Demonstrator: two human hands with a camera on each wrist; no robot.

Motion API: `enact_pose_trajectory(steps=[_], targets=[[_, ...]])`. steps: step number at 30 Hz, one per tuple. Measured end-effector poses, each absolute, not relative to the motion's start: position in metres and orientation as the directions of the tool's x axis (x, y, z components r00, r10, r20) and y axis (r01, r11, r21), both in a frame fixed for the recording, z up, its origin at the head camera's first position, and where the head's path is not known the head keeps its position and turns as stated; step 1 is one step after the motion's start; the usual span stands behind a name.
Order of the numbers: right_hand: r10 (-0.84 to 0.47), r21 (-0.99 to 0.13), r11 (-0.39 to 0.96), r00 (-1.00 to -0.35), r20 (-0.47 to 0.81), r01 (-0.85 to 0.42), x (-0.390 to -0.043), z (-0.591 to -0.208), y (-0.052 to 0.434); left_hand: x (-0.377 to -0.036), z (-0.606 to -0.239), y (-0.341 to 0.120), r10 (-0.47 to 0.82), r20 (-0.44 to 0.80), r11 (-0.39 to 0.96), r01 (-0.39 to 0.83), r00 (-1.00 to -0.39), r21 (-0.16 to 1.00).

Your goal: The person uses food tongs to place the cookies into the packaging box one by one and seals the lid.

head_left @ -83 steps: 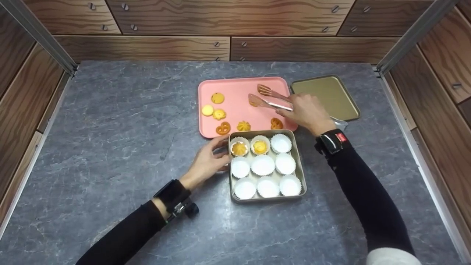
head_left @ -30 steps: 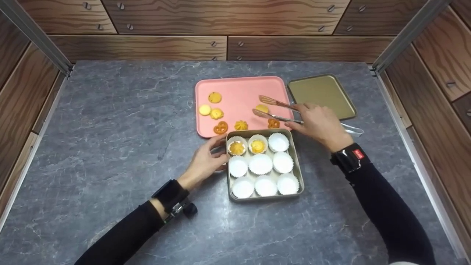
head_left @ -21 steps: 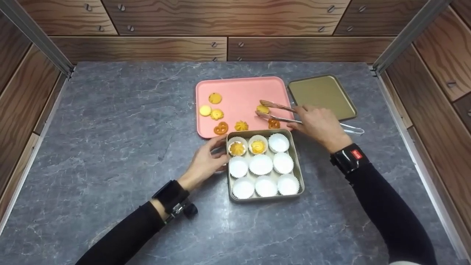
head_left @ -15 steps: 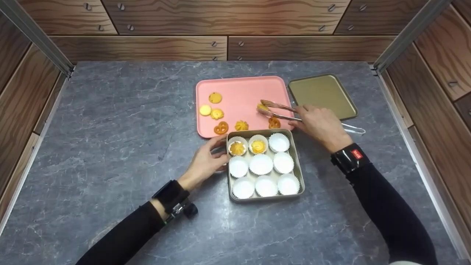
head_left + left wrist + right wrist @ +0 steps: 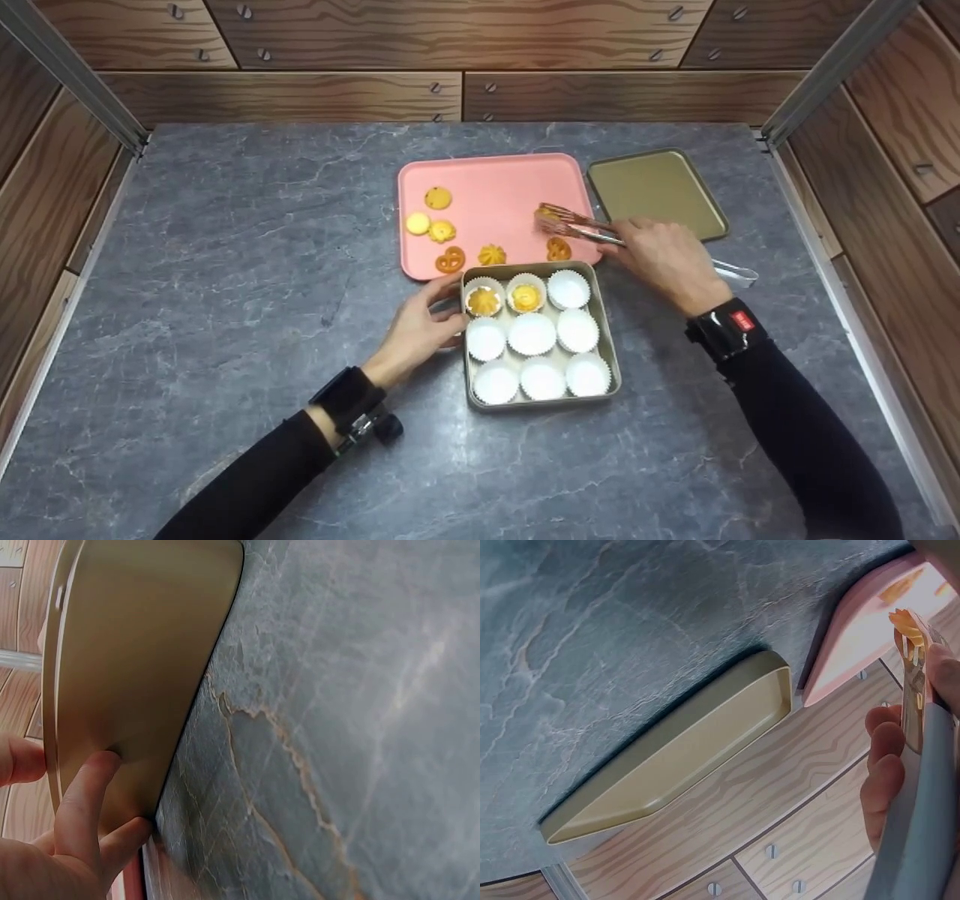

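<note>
Right hand (image 5: 667,259) grips copper-toned metal tongs (image 5: 574,223), which pinch a yellow biscuit (image 5: 545,215) over the pink rectangular tray (image 5: 487,172), upper centre. Left hand (image 5: 416,330), fingers (image 5: 86,799) curled, holds the square gold tin (image 5: 616,360) at centre on the grey marble counter (image 5: 225,262).

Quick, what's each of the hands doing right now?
Left hand: fingers curled against the side of the gold tin, steadying it.
Right hand: gripping the tongs, which pinch a cookie.
</note>
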State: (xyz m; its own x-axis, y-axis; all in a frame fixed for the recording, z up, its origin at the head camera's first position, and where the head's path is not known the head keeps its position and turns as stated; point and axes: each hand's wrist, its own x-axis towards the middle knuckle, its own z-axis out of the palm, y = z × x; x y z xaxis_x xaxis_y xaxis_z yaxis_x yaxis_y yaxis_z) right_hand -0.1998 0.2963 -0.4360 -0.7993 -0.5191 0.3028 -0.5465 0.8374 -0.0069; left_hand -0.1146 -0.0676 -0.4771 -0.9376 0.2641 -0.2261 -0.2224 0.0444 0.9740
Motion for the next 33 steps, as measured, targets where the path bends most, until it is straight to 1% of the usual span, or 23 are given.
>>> enact_pose_trajectory(steps=[3,8,15,20,22,27,33], targets=[[-0.509,-0.047,0.834,-0.8,0.317,-0.55,-0.194,-0.432,0.3,-0.114,-0.477,-0.067,0.264,-0.226,0.044,-0.222,-0.938,0.974],[-0.479,-0.126,0.84,-0.829,0.289,-0.529,-0.183,-0.421,0.304,-0.114,-0.478,-0.067,0.258,-0.227,0.047,-0.223,-0.939,0.974],[-0.489,-0.171,0.825,-0.832,0.262,-0.539,-0.166,-0.404,0.311,-0.113,-0.476,-0.067,0.248,-0.238,0.043,-0.234,-0.939,0.971],[-0.516,-0.203,0.81,-0.833,0.202,-0.55,-0.154,-0.39,0.317,-0.113,-0.477,-0.066,0.26,-0.225,0.029,-0.226,-0.939,0.974],[-0.536,-0.185,0.805,-0.824,0.184,-0.564,-0.148,-0.384,0.319,-0.113,-0.477,-0.066,0.263,-0.228,0.025,-0.229,-0.938,0.973],[-0.585,-0.076,0.795,-0.795,0.161,-0.601,-0.131,-0.371,0.32,-0.113,-0.477,-0.067,0.261,-0.229,0.042,-0.226,-0.938,0.973],[-0.628,0.034,0.775,-0.764,0.146,-0.631,-0.117,-0.366,0.309,-0.115,-0.475,-0.066,0.242,-0.232,0.081,-0.218,-0.942,0.972]])
